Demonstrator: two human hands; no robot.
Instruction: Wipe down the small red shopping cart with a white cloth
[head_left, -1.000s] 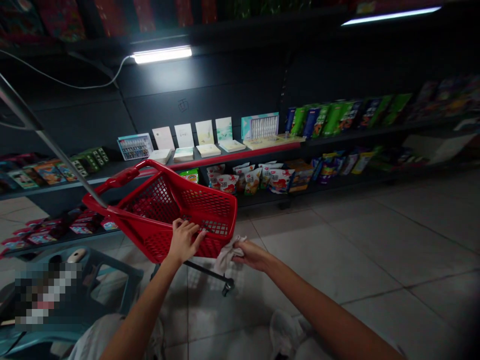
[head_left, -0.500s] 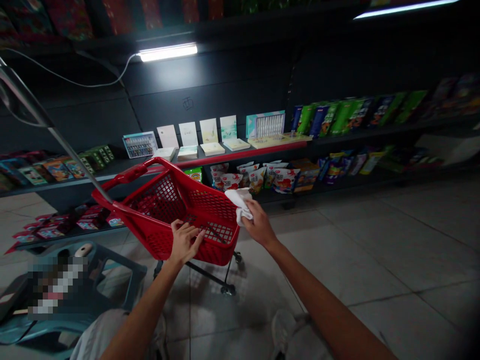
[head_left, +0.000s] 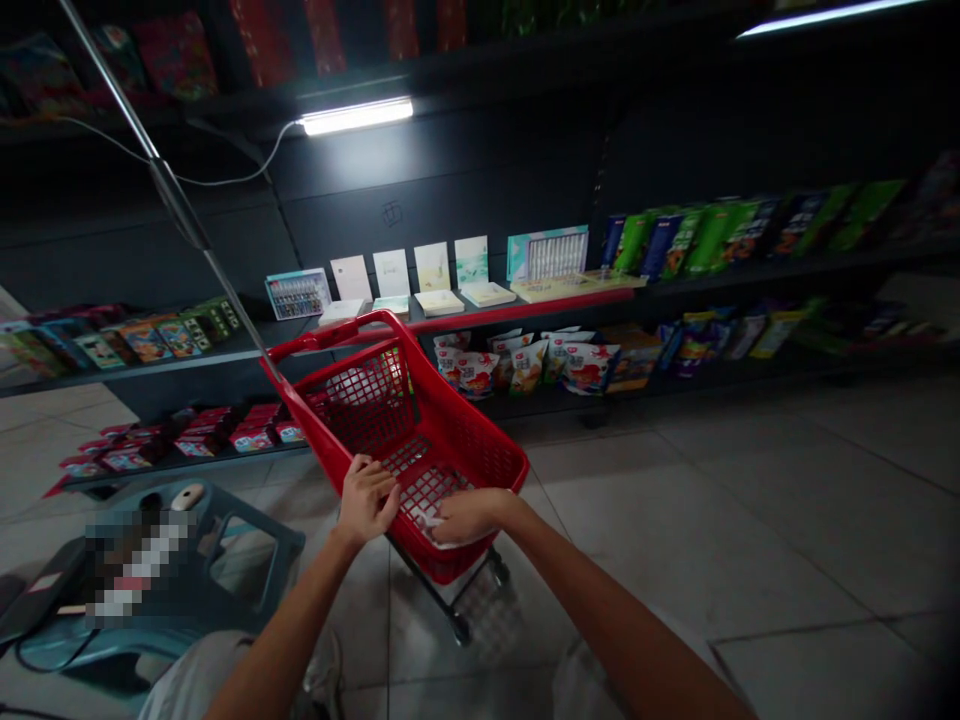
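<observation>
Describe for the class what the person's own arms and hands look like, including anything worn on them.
The left arm and right arm are bare as far as the view shows, with no sleeves. The left hand and right hand wear no gloves, and no watch or bracelet shows on either wrist.

glossy plastic basket (head_left: 322, 440), white cloth (head_left: 439, 532), seemingly polished metal pole (head_left: 180, 205)
</observation>
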